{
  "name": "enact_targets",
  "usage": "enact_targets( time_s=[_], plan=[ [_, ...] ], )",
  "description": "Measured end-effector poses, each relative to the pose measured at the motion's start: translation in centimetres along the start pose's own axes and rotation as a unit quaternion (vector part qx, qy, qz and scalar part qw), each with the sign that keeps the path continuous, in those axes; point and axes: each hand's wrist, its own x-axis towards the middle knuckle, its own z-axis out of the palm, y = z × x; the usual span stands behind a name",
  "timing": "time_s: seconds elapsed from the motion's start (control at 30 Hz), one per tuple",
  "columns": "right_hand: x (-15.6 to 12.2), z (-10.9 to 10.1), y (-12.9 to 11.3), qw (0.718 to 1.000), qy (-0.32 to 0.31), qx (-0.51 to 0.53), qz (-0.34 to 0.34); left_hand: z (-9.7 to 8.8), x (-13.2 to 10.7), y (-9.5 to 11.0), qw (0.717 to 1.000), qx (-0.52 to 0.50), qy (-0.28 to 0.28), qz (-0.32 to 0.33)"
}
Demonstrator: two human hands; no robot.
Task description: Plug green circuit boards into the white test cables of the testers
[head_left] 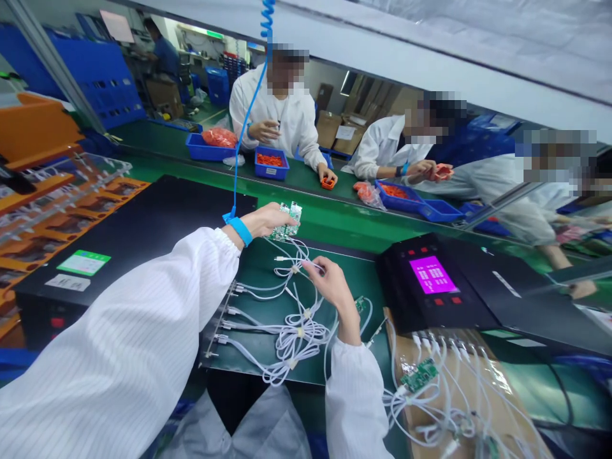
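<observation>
My left hand [272, 220], with a blue wrist strap [240, 231] behind it, grips several small green circuit boards [291, 217] above the far part of the dark green work surface. Thin white cables hang just below the boards. My right hand [329, 280] is closed, thumb and fingertips pinching a white cable [313, 264] to the right of the boards. Coiled bundles of white cable [301, 335] lie beneath and in front of both hands. Several of their plugs sit in a metal connector strip [222, 325] on the left. Another board [359, 305] lies partly behind my right wrist.
A black tester [435, 274] with a magenta screen stands at right, cables and a circuit board [419, 376] before it. At left is a black box [138, 255] beside orange racks [29, 242]. A blue cord [248, 108] hangs down. Co-workers handle orange parts across the belt.
</observation>
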Motion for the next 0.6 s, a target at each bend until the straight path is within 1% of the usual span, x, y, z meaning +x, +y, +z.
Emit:
enact_targets(
  time_s=[0.1,0.17,0.3,0.37,0.43,0.5,0.6],
  plan=[
    [-0.6,-0.5,-0.7,0.994,0.029,0.103,-0.03,-0.1,0.1,0.0,1.0,0.005,0.017,0.01],
    [-0.9,-0.5,-1.1,0.987,0.055,0.143,-0.039,0.0,0.0,0.2,1.0,0.002,0.029,0.003],
    [-1.0,-0.5,-1.7,0.981,0.121,0.146,-0.052,0.2,-0.7,0.9,0.997,0.014,0.062,-0.032],
    [-0.9,-0.4,-1.9,0.977,0.146,0.148,-0.043,0.3,-1.1,1.2,0.997,0.019,0.064,-0.041],
    [-0.7,-0.2,-2.0,0.973,0.15,0.172,-0.025,0.3,-1.3,1.3,0.999,0.015,0.038,-0.035],
    [-0.4,-0.1,-2.1,0.97,0.148,0.192,-0.018,0.4,-1.5,1.3,1.0,0.015,-0.01,-0.014],
    [-0.1,0.1,-2.1,0.971,0.171,0.161,-0.048,0.4,-1.4,1.1,0.997,0.03,-0.064,0.019]
  ],
)
